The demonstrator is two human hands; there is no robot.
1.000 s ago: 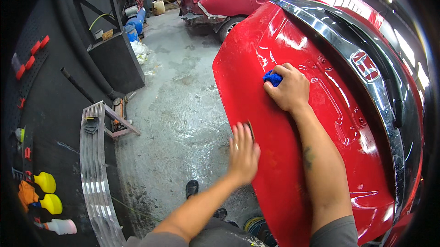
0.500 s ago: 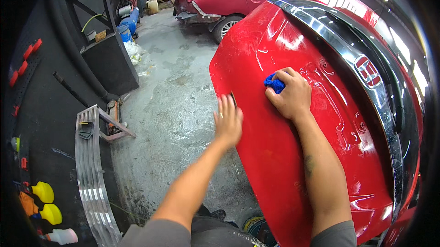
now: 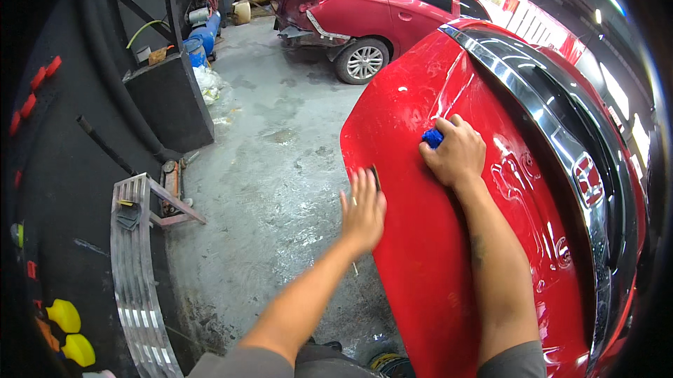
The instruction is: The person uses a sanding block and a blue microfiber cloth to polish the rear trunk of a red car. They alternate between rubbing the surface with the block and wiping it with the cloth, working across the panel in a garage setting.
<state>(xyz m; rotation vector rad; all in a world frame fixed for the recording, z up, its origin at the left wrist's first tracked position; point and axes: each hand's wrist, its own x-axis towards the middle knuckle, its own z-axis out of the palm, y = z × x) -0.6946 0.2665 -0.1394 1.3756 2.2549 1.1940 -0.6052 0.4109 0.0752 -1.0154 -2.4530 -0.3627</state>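
A red car tailgate (image 3: 413, 238) with a chrome strip (image 3: 515, 73) fills the right side. My right hand (image 3: 459, 150) rests on its painted surface, fingers bunched around a blue cloth (image 3: 432, 138). Only a small wad of the cloth shows past the thumb and fingertips. To the left, my left hand (image 3: 363, 210) lies along the tailgate's side edge, fingers stretched and pressed toward it. A thin dark sheet (image 3: 376, 176) peeks out beside the fingertips, between them and the panel. Most of that sheet is hidden by the hand.
Left of me stands a slatted metal bench (image 3: 133, 273) with dark sheets (image 3: 128, 215) on top. Beyond it are a dark block (image 3: 172, 101) and a floor jack (image 3: 170, 178). Another red car (image 3: 420, 6) with its rear bumper off is parked behind. Yellow-topped bottles (image 3: 64, 316) hang at lower left.
The view has tilted up, so the scene sits lower and farther right. My right hand with the blue cloth has slid toward the panel's far end. The left hand stays at the edge.
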